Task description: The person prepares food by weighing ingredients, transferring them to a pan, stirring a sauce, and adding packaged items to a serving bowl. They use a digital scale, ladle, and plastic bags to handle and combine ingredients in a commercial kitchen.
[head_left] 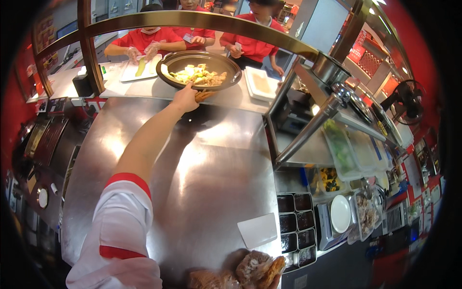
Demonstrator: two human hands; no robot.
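My left hand [186,98] reaches across the steel counter [220,169] to the near rim of a wide dark pan [198,57]. It grips a bunch of brown food strips [205,95]. Inside the pan lie pale chunks and browned pieces of food [198,76]. At the bottom edge only a sliver of my right hand [276,282] shows, holding a golden-brown piece of food [272,269]. Against that piece rests a clear plastic bag of brown food [252,265], and another bagged item [209,280] lies to its left.
A white scraper or card [257,230] lies on the steel. Right of it stand a rack of dark-filled square containers [296,224] and a scale with a white plate [340,214]. A metal frame [202,21] spans the far side; behind it, a gloved co-worker [144,45] handles food on a tray.
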